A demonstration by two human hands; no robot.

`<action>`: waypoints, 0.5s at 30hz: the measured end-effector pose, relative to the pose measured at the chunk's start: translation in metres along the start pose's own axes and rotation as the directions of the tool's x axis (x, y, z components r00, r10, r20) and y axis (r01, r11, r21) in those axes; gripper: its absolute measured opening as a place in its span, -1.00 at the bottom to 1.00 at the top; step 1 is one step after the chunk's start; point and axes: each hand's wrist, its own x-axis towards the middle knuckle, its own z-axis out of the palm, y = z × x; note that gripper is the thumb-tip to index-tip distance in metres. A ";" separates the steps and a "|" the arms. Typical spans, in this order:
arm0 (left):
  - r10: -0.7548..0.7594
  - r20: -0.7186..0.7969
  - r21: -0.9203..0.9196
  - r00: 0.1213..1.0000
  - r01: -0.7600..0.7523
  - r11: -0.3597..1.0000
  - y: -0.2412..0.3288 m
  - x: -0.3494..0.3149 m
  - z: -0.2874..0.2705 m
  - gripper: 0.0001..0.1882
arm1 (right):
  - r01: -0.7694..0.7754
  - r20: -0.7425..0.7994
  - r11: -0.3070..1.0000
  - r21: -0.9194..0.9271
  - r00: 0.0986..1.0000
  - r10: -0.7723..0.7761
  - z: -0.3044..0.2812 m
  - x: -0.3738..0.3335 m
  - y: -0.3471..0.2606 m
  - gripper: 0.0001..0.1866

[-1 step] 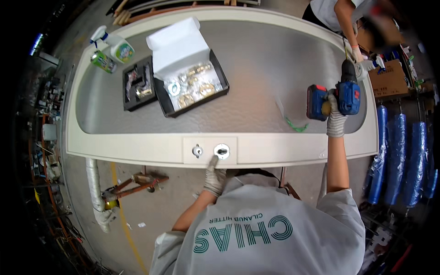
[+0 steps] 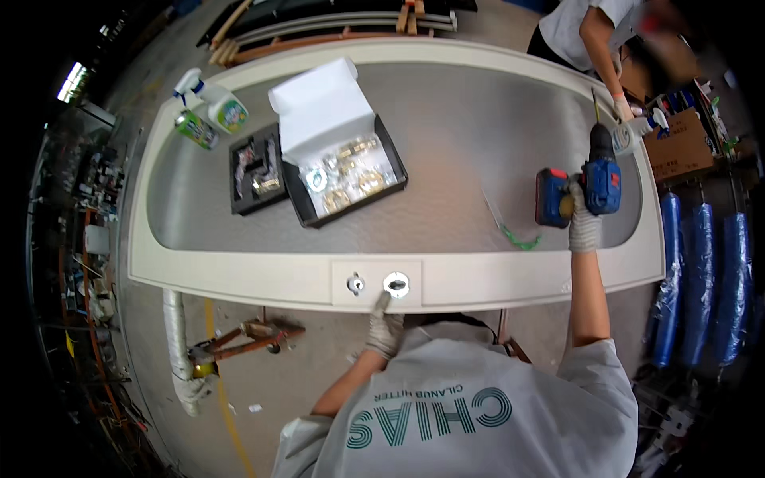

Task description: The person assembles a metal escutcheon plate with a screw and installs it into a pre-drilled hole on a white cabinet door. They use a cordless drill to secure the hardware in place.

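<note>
A cream door panel [image 2: 494, 279] with a large textured glass pane lies flat before me. My right hand [image 2: 584, 229], in a striped work glove, is closed round the handle of a blue cordless drill [image 2: 602, 179], held over the right end of the pane with its long bit pointing away. At the panel's near edge, my gloved left hand [image 2: 384, 327] reaches one finger out to the rim of a round metal plate [image 2: 397, 285]; its other fingers are partly hidden. Left of that plate sits a smaller keyhole-shaped fitting [image 2: 355, 284].
On the glass stand an opened box [image 2: 319, 219] of bagged brass parts, a smaller black tray [image 2: 241, 203], a spray bottle [image 2: 227, 111], a can [image 2: 195, 130] and a green strap [image 2: 522, 241]. Another person's hand [image 2: 623, 107] is at the far right. Blue-wrapped rolls [image 2: 701, 279] hang at right.
The whole view has shifted, so the door and the things on it appear lower and slightly to the right. Both hands keep nearly the same places on and over the door.
</note>
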 end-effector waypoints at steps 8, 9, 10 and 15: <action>0.016 -0.036 -0.059 0.999 -0.018 0.998 0.007 0.003 -0.003 -0.57 | -0.037 -0.013 0.991 0.129 0.999 0.039 0.013 -0.008 0.068 -0.92; 0.017 -0.029 -0.078 0.999 -0.019 0.997 0.008 0.003 -0.001 -0.58 | -0.053 -0.004 0.991 0.126 0.999 0.054 0.014 -0.010 0.064 -0.93; 0.018 -0.023 -0.097 1.000 -0.020 0.995 0.012 0.002 0.000 -0.59 | -0.069 0.006 0.990 0.123 0.998 0.069 0.016 -0.010 0.059 -0.93; -0.052 -0.013 -0.119 0.999 0.050 0.992 0.007 0.010 -0.009 -0.55 | -0.089 -0.090 0.993 0.079 0.991 0.096 0.008 -0.011 0.064 -0.82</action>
